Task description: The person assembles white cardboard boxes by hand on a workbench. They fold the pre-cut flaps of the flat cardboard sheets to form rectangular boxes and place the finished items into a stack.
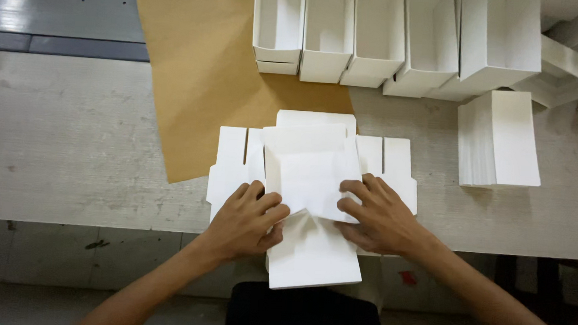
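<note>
While our left hand (pixel 245 221) presses flat on the white card blank (pixel 311 183), fingers spread and gripping nothing, our right hand (pixel 377 216) rests on the blank's other side, fingertips (pixel 350 185) pinning down a folded flap (pixel 314 180). The blank lies at the near edge of the table (pixel 72 144), its lower panel sticking out past the edge toward us. Its upper part overlaps a brown paper sheet (pixel 201 72). Beyond it stands a row of open white boxes (pixel 375 35), side by side at the far edge. To the right, well apart from our hands, sits a stack of flat white cards (pixel 498 137).
</note>
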